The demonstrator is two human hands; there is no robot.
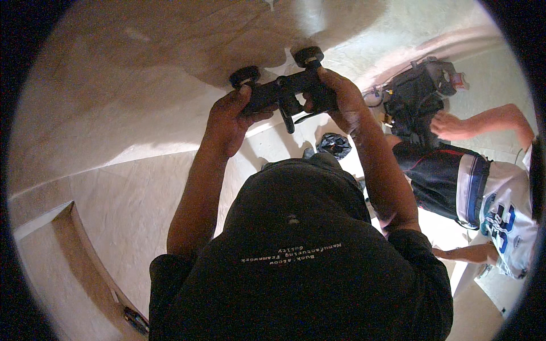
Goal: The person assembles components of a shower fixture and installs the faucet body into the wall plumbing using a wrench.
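Observation:
Both of my hands grip a black two-handled tool (293, 91) held out in front of me. It has two round black discs on its far side and a thin lever hanging near its middle. My left hand (228, 116) is closed round the left end, thumb on top. At the right end, my right hand (344, 102) is wrapped round the body. The discs are close to a pale mottled wall (165, 85); whether they touch it I cannot tell. Shadows of the tool and hands fall on that surface.
On the right, another person in dark shorts reaches a hand (446, 125) to a black bag (418, 85). A crumpled black plastic bag (334, 146) lies beyond my body. A recessed ledge (71, 227) is at the left, with a small dark object (135, 319) by its lower end.

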